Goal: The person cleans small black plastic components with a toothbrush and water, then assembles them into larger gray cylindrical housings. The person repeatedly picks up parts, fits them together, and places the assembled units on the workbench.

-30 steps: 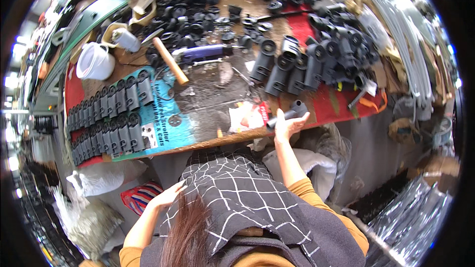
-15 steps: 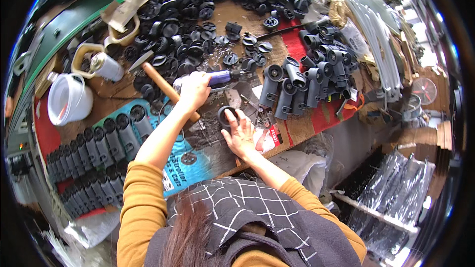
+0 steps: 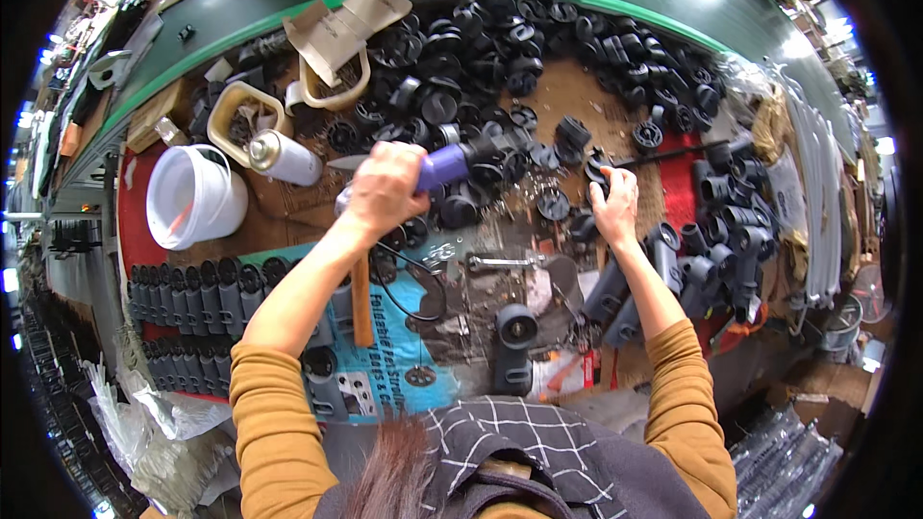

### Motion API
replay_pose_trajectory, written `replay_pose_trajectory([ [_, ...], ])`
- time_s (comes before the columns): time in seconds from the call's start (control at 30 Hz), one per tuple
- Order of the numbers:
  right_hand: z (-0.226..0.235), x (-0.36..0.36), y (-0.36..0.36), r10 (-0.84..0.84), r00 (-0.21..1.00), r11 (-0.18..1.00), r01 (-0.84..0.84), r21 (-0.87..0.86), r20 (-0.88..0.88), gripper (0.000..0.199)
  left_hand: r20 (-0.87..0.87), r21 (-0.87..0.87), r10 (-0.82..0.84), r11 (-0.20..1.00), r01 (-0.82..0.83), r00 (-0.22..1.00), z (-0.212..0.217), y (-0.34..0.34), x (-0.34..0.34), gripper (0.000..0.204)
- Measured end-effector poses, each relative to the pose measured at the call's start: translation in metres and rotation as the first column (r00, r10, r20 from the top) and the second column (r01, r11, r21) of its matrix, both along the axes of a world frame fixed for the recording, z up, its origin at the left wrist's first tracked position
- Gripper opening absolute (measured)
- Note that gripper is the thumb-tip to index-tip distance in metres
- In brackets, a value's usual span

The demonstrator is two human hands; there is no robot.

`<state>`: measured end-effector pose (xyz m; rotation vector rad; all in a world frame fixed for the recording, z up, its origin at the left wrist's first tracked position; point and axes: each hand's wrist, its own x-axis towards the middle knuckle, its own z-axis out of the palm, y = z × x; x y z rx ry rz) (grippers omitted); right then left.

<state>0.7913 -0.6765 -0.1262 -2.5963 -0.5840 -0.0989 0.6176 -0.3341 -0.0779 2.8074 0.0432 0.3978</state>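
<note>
My left hand (image 3: 386,190) is wrapped round a purple-bodied power screwdriver (image 3: 444,167), whose dark front end points right over the heap of black plastic parts. At the right, my right hand (image 3: 615,204) has its fingers bent together at a small black plastic piece (image 3: 596,163) and seems to grip it. Between my arms, near the table's front edge, lies a dark tubular joint (image 3: 514,346) with a round end. A wrench (image 3: 505,262) lies beyond it. Beneath my left forearm a wooden handle (image 3: 361,303) rests on the blue printed sheet (image 3: 413,327).
Round black caps (image 3: 439,106) are heaped along the back. Grey tubular joints stand in rows (image 3: 192,303) at the left, and more are piled (image 3: 735,245) at the right. A white bucket (image 3: 192,200), a spray can (image 3: 286,157) and cream tubs (image 3: 248,113) stand at the left.
My right hand has left the round-ended joint near the front and moved out to the black parts at the right. My left hand still holds the screwdriver. The head view has shifted.
</note>
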Motion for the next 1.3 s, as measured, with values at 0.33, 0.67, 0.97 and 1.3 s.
replay_pose_trajectory([
  [0.33, 0.012, 0.107, 0.230, 0.657, 0.711, 0.753, -0.626, -0.200, 0.250, 0.057, -0.046, 0.058, 0.624, 0.781, -0.622, 0.780, 0.015, 0.116, 0.040, 0.052],
  [0.67, -0.006, 0.072, 0.285, 0.812, 0.569, 0.578, -0.754, -0.312, 0.129, 0.073, -0.058, 0.004, 0.707, 0.706, -0.708, 0.705, -0.010, 0.137, 0.035, 0.055],
  [0.97, 0.046, 0.037, 0.155, 0.775, 0.601, 0.505, -0.775, -0.380, -0.196, 0.052, -0.240, -0.139, 0.802, 0.528, -0.837, 0.546, 0.003, 0.148, 0.057, 0.070],
  [1.3, 0.056, -0.145, -0.023, 0.453, 0.885, 0.890, -0.441, 0.116, -0.107, 0.017, 0.122, -0.278, 0.082, 0.959, -0.045, 0.989, 0.004, -0.090, -0.127, 0.029],
])
